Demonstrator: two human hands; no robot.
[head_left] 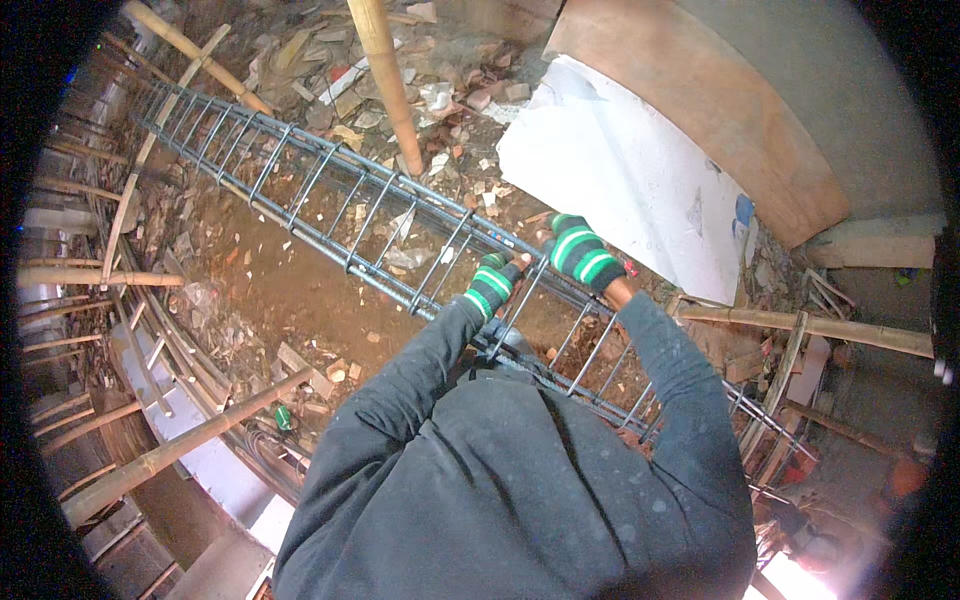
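A long rebar cage (360,268), made of steel bars with square stirrups, runs slantwise from the far left to the near right in front of my body. My left hand (490,285), in a green glove with pale stripes and bare fingertips, closes on the cage beside a stirrup. Just right of it, at the cage's far bars, my right hand (580,250) is curled closed in a matching glove. A small red tip (630,268) shows by the right wrist; what this hand grips is mostly hidden. Dark grey sleeves cover both forearms.
A bamboo pole (385,85) rises beyond the cage. A white sheet (610,165) and a curved brown board (715,110) lie at the far right. Broken rubble (335,95) covers the soil. More bamboo poles (190,445) cross the left side; another pole (810,325) lies right.
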